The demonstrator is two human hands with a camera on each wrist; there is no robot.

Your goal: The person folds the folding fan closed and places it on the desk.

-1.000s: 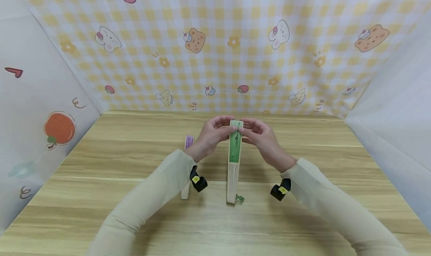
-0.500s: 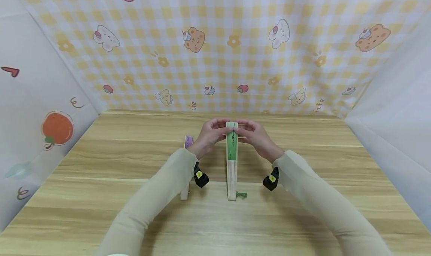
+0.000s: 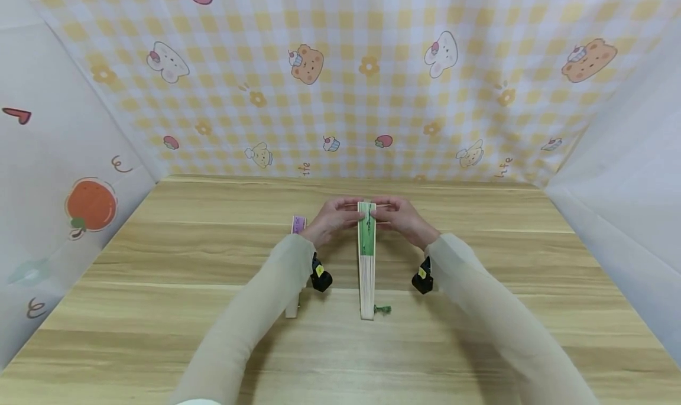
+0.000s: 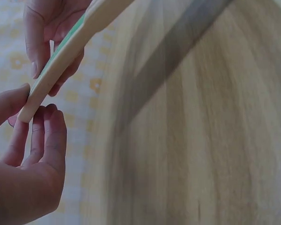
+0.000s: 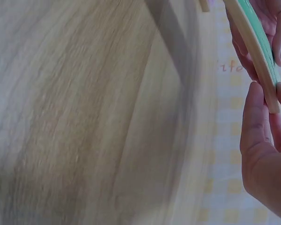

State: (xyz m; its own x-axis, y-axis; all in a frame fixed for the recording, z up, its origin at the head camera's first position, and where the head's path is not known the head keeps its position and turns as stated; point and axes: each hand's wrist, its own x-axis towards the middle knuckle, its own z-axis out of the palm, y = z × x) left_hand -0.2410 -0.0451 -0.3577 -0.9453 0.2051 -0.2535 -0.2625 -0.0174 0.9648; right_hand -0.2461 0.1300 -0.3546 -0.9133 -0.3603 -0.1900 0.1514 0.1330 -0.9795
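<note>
A folded green folding fan [image 3: 367,233] points away from me in the middle of the head view, pale ribs toward me and green leaf at the far end. My left hand [image 3: 336,217] pinches that far end from the left, thumb on top and fingers beneath. From the right, my right hand [image 3: 400,218] pinches the same end in a like way. Both wrist views show the fan's far end [image 4: 47,77] between thumb and fingers, tilted over the table. A green tassel [image 3: 383,309] lies beside the fan's near end.
A second folded fan, purple with pale ribs [image 3: 292,308], lies on the wooden table [image 3: 159,263] to the left, partly covered by my left forearm. A yellow checked cloth [image 3: 346,97] hangs behind the table's far edge, with white cloth walls [image 3: 42,156] at the sides.
The green fan has shifted a little left, and its far end has come lower in the head view. Both hands moved with it, and the right forearm swung inward.
</note>
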